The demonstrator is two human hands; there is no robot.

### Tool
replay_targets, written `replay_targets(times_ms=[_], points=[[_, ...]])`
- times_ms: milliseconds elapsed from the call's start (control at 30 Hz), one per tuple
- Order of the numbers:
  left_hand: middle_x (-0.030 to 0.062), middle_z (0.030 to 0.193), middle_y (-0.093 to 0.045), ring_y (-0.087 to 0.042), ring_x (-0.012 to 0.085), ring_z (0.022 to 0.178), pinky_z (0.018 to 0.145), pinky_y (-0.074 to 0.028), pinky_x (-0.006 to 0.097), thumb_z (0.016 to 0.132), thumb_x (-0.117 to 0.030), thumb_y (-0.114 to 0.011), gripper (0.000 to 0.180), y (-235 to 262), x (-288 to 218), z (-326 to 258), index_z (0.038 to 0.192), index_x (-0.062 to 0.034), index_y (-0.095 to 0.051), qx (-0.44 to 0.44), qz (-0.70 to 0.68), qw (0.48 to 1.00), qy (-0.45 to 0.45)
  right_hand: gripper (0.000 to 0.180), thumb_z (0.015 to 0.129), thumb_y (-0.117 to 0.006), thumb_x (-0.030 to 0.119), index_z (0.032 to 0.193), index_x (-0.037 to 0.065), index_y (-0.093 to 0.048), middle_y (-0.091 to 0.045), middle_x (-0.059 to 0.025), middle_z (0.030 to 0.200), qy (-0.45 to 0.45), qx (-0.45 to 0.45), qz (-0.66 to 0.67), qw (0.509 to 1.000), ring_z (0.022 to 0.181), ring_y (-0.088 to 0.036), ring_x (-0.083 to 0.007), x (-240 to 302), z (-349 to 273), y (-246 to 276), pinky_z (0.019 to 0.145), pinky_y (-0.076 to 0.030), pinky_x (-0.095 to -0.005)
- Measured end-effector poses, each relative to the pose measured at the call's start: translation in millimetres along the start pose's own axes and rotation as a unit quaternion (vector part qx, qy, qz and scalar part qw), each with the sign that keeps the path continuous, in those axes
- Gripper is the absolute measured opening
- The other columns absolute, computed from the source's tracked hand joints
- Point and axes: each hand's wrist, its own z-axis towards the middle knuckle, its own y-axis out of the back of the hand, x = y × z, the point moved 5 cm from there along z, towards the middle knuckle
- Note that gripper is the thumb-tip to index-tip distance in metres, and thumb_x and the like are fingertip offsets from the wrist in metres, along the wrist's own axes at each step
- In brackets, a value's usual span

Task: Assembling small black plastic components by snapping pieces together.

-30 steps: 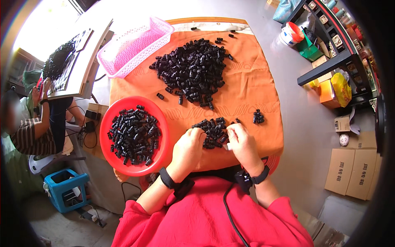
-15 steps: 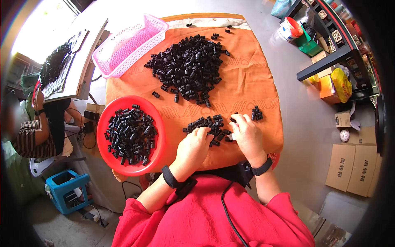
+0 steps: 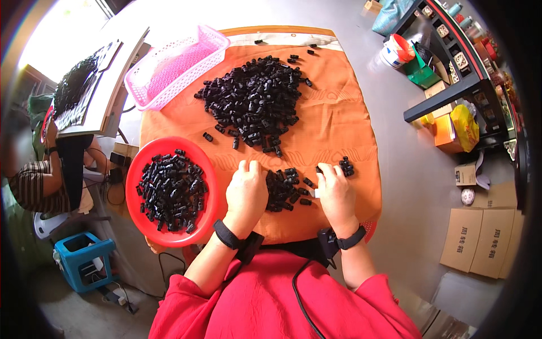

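My left hand [image 3: 247,193] is just left of a small heap of black cylindrical plastic pieces [image 3: 282,189] near the table's front edge. Its fingers are curled down, and whatever lies under them is hidden. To the right of the heap, my right hand [image 3: 336,196] has its fingers bent together, with a small black piece [image 3: 320,169] at the fingertips. A small white bit [image 3: 317,193] shows by its thumb. Just beyond that hand lies a little cluster of black pieces [image 3: 346,166]. A red basin [image 3: 133,210] holding many such pieces stands to the left.
A large pile of black pieces [image 3: 254,101] covers the far middle of the orange tablecloth [image 3: 333,118]. A pink plastic basket [image 3: 138,90] lies at the far left corner. At left, another person [image 3: 42,181] sits by a white table. Shelving [image 3: 446,99] and cardboard boxes [image 3: 480,240] stand at right.
My left hand has moved left off the small heap, uncovering more of it. My right hand stays about where it was beside the heap. The whole view has shifted slightly.
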Motion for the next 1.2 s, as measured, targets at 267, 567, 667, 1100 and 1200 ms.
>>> replay_targets(times_ms=[267, 567, 667, 1100, 1200], points=[[0.0186, 0.098, -0.058, -0.063, 0.0398, 0.082, 0.069, -0.053, 0.046, 0.092, -0.017, -0.065, 0.016, -2.5, 3.8, 1.0, 0.095, -0.0028, -0.058, 0.034, -0.043, 0.998, -0.004, 0.015, 0.094, -0.061, 0.008, 0.107, 0.005, -0.066, -0.067, -0.0149, 0.092, 0.046, 0.053, 0.114, 0.991, 0.084, -0.067, -0.0342, 1.0, -8.5, -2.3, 0.071, -0.053, -0.0411], [0.0185, 0.099, -0.058, -0.063, 0.0395, 0.083, 0.073, -0.053, 0.046, 0.088, -0.016, -0.069, 0.019, -4.4, -1.3, 3.5, 0.093, -0.0014, -0.058, 0.053, -0.038, 0.998, -0.015, 0.014, 0.095, -0.060, 0.009, 0.107, 0.006, -0.065, -0.067, -0.0136, 0.094, 0.033, 0.047, 0.151, 0.987, 0.083, -0.067, -0.0339, 1.2, -13.6, 1.3, 0.069, -0.054, -0.0403], [0.0193, 0.098, -0.058, -0.063, 0.0394, 0.083, 0.073, -0.053, 0.046, 0.087, -0.016, -0.070, 0.020, -5.5, 1.8, 3.3, 0.093, -0.0009, -0.058, 0.054, -0.040, 0.998, 0.002, 0.014, 0.094, -0.060, 0.009, 0.107, 0.007, -0.064, -0.067, -0.0134, 0.094, 0.027, 0.056, 0.149, 0.987, 0.082, -0.067, -0.0350, 5.3, -16.7, 4.4, 0.067, -0.054, -0.0418], [0.0193, 0.101, -0.058, -0.063, 0.0395, 0.086, 0.074, -0.052, 0.046, 0.089, -0.016, -0.069, 0.020, -6.3, 1.6, 3.3, 0.099, -0.0012, -0.058, 0.070, -0.048, 0.996, 0.003, 0.012, 0.094, -0.062, 0.011, 0.106, 0.007, -0.064, -0.066, -0.0120, 0.092, 0.031, 0.042, 0.159, 0.986, 0.073, -0.068, -0.0293, 10.4, -20.3, 7.9, 0.062, -0.054, -0.0391], [0.0199, 0.101, -0.058, -0.062, 0.0406, 0.084, 0.073, -0.052, 0.047, 0.091, -0.016, -0.066, 0.018, -3.8, -1.7, 2.3, 0.100, -0.0021, -0.059, 0.082, -0.072, 0.994, -0.006, 0.012, 0.093, -0.065, 0.012, 0.105, 0.009, -0.064, -0.064, -0.0105, 0.091, 0.060, 0.056, 0.137, 0.987, 0.069, -0.067, -0.0285, 11.7, -22.0, 0.6, 0.060, -0.054, -0.0387]])
